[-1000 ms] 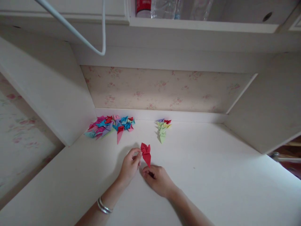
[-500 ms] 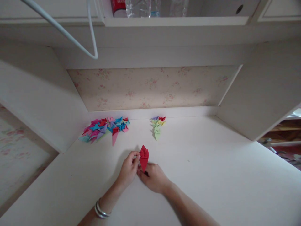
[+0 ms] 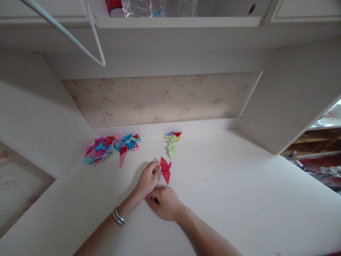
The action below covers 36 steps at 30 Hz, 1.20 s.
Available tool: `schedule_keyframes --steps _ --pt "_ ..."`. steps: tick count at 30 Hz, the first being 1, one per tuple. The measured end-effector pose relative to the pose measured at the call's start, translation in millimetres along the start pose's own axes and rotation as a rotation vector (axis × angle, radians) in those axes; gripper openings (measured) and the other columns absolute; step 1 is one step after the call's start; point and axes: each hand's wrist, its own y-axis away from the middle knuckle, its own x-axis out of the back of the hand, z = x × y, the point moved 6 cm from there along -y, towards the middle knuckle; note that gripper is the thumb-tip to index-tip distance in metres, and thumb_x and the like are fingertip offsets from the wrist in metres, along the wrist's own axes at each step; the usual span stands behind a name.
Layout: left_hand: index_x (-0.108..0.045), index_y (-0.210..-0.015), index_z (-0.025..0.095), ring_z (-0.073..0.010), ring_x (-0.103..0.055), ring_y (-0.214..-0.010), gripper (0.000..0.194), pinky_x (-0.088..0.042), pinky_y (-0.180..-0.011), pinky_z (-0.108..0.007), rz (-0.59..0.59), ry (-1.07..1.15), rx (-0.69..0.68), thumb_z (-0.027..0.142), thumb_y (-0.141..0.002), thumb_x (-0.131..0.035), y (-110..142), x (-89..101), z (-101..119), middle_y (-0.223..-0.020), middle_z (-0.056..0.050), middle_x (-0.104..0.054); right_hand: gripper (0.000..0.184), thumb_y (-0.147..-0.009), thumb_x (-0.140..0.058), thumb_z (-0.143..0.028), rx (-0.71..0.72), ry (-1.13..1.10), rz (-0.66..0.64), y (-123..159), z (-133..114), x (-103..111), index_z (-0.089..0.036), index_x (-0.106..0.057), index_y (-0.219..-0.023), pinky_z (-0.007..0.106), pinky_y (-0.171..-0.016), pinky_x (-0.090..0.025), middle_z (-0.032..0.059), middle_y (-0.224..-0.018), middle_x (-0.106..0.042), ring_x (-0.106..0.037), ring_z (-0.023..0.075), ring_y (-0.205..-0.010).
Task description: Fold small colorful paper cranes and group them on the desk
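Note:
A red origami crane [image 3: 165, 172] with pointed wings is pinched at its left side between the thumb and fingertips of my left hand [image 3: 148, 179]. It is held just above the white desk [image 3: 234, 199]. My right hand [image 3: 165, 203] is closed, its fingers curled in, below the crane and close to my left wrist. Nothing shows between its fingers. Beyond the crane lies a small group of green, yellow, red and purple paper cranes [image 3: 172, 145]. Farther left is a larger heap of pink, blue, purple and red paper cranes [image 3: 106, 149].
A white ledge [image 3: 160, 128] and a floral back panel [image 3: 165, 96] close off the desk's far side. White side panels [image 3: 287, 96] stand left and right. Overhead, a shelf [image 3: 173, 22] holds clear plastic bottles, and a white bent tube [image 3: 71, 39] hangs at upper left.
The red crane has turned so its wings now spread wider, and it has moved up, away from my right hand. My right hand has shifted left towards my left wrist. The view has swung right.

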Motion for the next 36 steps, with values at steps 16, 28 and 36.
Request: schedule_keyframes --steps 16,28,36 --pt "-0.067 -0.093 0.021 -0.0140 -0.057 -0.083 0.017 -0.047 -0.080 -0.026 -0.052 -0.248 -0.170 0.023 -0.091 -0.050 -53.0 -41.3 -23.0 -0.093 -0.002 -0.053 0.012 -0.084 -0.052 -0.019 0.072 0.017 0.002 -0.8 3.8 -3.7 -0.023 -0.063 -0.081 0.021 -0.066 -0.040 -0.0029 -0.078 -0.069 -0.062 0.0124 -0.071" --pt "-0.065 -0.091 0.021 -0.0157 -0.059 -0.086 0.019 -0.047 -0.082 -0.028 -0.030 -0.332 -0.178 0.022 -0.092 -0.047 -47.7 -36.7 -18.5 -0.093 -0.003 -0.057 0.013 -0.085 -0.050 -0.018 0.075 0.005 -0.008 -3.5 1.9 0.0 -0.023 -0.062 -0.081 0.021 -0.065 -0.039 -0.0029 -0.078 -0.068 -0.061 0.0118 -0.070" --pt "-0.067 -0.095 0.023 -0.0155 -0.060 -0.085 0.019 -0.048 -0.083 -0.028 -0.008 -0.388 -0.151 0.026 -0.092 -0.049 -43.1 -34.8 -15.1 -0.093 -0.003 -0.060 0.015 -0.087 -0.050 -0.021 0.056 -0.005 -0.033 -2.5 1.9 -0.5 -0.022 -0.064 -0.084 0.022 -0.066 -0.041 -0.0010 -0.082 -0.070 -0.063 0.0137 -0.073"
